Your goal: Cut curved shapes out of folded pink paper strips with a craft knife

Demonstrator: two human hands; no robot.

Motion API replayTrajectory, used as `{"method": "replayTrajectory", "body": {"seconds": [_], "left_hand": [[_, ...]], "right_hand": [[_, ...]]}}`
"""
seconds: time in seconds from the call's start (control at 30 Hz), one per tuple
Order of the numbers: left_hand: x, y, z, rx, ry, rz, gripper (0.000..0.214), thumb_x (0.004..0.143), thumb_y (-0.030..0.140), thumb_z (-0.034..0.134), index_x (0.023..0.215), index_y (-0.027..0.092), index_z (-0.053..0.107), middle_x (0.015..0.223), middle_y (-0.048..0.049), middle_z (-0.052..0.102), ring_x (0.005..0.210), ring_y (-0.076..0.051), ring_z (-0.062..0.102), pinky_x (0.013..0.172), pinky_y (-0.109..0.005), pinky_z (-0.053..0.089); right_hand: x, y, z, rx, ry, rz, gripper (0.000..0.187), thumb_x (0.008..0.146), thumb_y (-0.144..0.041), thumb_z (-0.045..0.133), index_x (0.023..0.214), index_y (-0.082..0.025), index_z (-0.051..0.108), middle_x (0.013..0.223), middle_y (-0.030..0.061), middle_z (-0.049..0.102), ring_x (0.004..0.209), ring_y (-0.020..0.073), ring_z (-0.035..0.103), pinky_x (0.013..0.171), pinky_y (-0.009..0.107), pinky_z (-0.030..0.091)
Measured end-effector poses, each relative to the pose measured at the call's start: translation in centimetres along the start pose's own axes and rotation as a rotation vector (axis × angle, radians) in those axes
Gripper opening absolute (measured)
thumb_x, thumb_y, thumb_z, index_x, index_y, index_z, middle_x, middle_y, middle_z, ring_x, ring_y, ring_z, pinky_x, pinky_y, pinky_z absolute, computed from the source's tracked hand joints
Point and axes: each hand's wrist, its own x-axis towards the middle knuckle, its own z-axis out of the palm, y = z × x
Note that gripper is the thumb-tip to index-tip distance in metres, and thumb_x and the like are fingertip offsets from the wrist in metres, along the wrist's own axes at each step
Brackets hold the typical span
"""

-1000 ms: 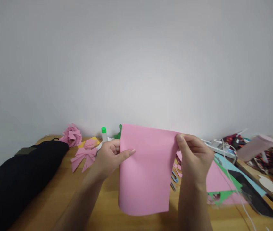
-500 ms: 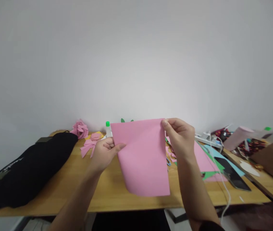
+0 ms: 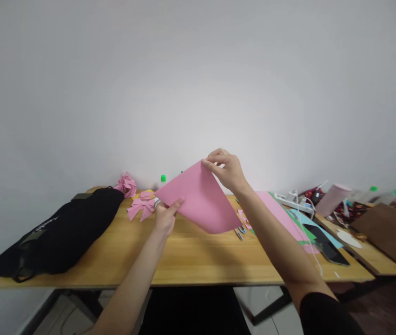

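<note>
A pink sheet of paper [image 3: 200, 197] hangs curved above the wooden table [image 3: 191, 260]. My left hand [image 3: 165, 215] pinches its left corner near the table. My right hand [image 3: 226, 168] pinches its upper right corner, raised higher than the left. Both arms are stretched well forward. The sheet's lower edge droops close to the tabletop, near a small pair of scissors [image 3: 240, 231].
A black bag [image 3: 58, 232] lies at the left. Pink paper bows [image 3: 142, 208], a pink paper flower [image 3: 126, 184] and a green-capped glue bottle [image 3: 163, 180] sit at the back. Coloured paper sheets [image 3: 288, 223], a phone [image 3: 325, 244], a power strip [image 3: 293, 201] and clutter fill the right.
The view has pulled back and tilted, so the table's front edge shows. Both hands moved the sheet away and tipped it; the right hand rose, the left dropped.
</note>
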Motion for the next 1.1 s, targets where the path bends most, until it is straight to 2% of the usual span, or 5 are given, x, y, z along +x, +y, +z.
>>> {"method": "replayTrajectory", "body": {"seconds": [0.1, 0.33, 0.47, 0.73, 1.1], "left_hand": [[0.2, -0.5, -0.9, -0.012, 0.018, -0.036, 0.025, 0.094, 0.031, 0.063, 0.112, 0.014, 0.063, 0.110, -0.0069, 0.066, 0.094, -0.019, 0.066, 0.082, -0.038, 0.058], [0.8, -1.3, -4.6, -0.007, 0.089, -0.076, 0.030, 0.095, 0.033, 0.062, 0.119, 0.015, 0.060, 0.116, -0.0082, 0.063, 0.096, -0.020, 0.065, 0.082, -0.039, 0.058], [1.0, -1.5, -5.5, -0.004, 0.109, -0.071, 0.031, 0.095, 0.033, 0.062, 0.120, 0.015, 0.059, 0.118, -0.0086, 0.063, 0.099, -0.020, 0.065, 0.084, -0.040, 0.057], [2.4, -2.2, -2.7, -0.018, 0.058, -0.048, 0.029, 0.095, 0.033, 0.062, 0.117, 0.014, 0.060, 0.113, -0.0076, 0.064, 0.094, -0.019, 0.065, 0.080, -0.038, 0.058], [6.3, -3.6, 1.6, 0.001, 0.052, -0.021, 0.023, 0.095, 0.031, 0.062, 0.109, 0.013, 0.062, 0.104, -0.0054, 0.066, 0.086, -0.016, 0.065, 0.075, -0.034, 0.058]], "right_hand": [[0.9, -0.4, 0.4, -0.048, -0.015, 0.024, 0.014, 0.076, -0.024, 0.069, 0.062, -0.021, 0.070, 0.074, 0.0018, 0.066, 0.075, 0.0155, 0.061, 0.068, 0.030, 0.047], [1.9, -0.6, 1.6, -0.072, -0.018, 0.047, 0.020, 0.075, -0.024, 0.066, 0.057, -0.021, 0.059, 0.073, 0.0019, 0.063, 0.072, 0.0156, 0.057, 0.067, 0.030, 0.046], [1.4, -0.5, 2.0, -0.074, -0.027, 0.059, 0.021, 0.075, -0.023, 0.065, 0.056, -0.021, 0.057, 0.072, 0.0017, 0.061, 0.071, 0.0155, 0.056, 0.069, 0.031, 0.047], [2.5, 0.5, -0.1, -0.114, 0.023, 0.047, 0.021, 0.075, -0.023, 0.064, 0.056, -0.021, 0.055, 0.071, 0.0017, 0.060, 0.071, 0.0158, 0.056, 0.069, 0.031, 0.046], [3.8, 5.4, -2.8, -0.115, 0.123, 0.045, 0.021, 0.077, -0.030, 0.063, 0.060, -0.021, 0.057, 0.074, 0.0023, 0.061, 0.071, 0.0158, 0.056, 0.064, 0.030, 0.046]]}}
